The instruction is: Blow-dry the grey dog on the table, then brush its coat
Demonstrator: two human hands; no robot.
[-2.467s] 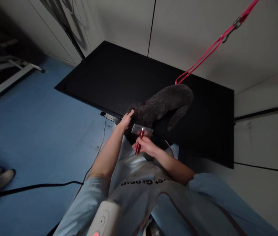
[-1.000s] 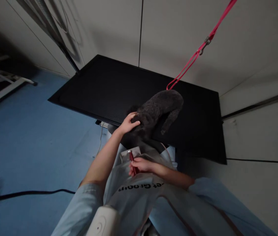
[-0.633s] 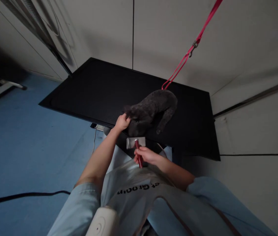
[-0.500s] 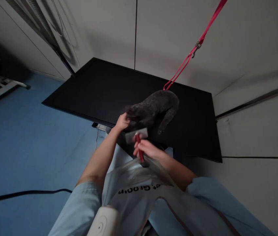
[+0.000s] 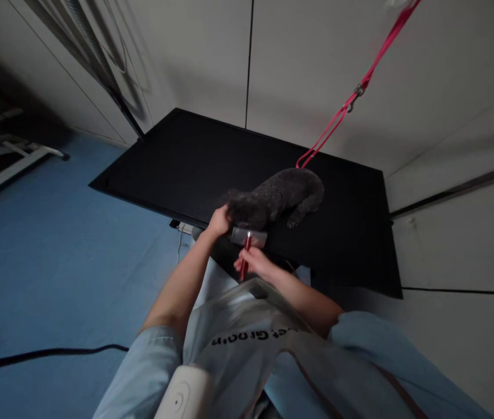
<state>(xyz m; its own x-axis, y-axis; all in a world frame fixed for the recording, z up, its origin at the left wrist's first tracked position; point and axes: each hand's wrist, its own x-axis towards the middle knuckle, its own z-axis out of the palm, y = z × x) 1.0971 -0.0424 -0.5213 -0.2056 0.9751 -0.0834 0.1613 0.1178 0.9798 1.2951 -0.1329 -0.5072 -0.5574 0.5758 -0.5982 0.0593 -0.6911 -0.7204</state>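
Note:
A small dark grey curly-coated dog (image 5: pixel 288 195) lies on the black grooming table (image 5: pixel 185 157), its head towards the near edge. At the side of its head is my left hand (image 5: pixel 219 222), closed on the fur there, with the fingertips hidden. My right hand (image 5: pixel 256 261) grips the red handle of a slicker brush (image 5: pixel 247 247). The brush's wide pale head is up against the lower side of the dog's head; whether its pins touch the coat I cannot tell.
A pink leash (image 5: pixel 369 75) with a metal clip runs from the dog up to the right. Table-arm poles (image 5: pixel 127 116) and a ribbed hose stand at the left. A black cable (image 5: pixel 50 352) crosses the blue floor. A white-framed stand (image 5: pixel 15 169) is at far left.
The brush has moved up closer to the dog's head and its handle now leans the other way. The dog's near leg looks more tucked in. The whole view has shifted slightly.

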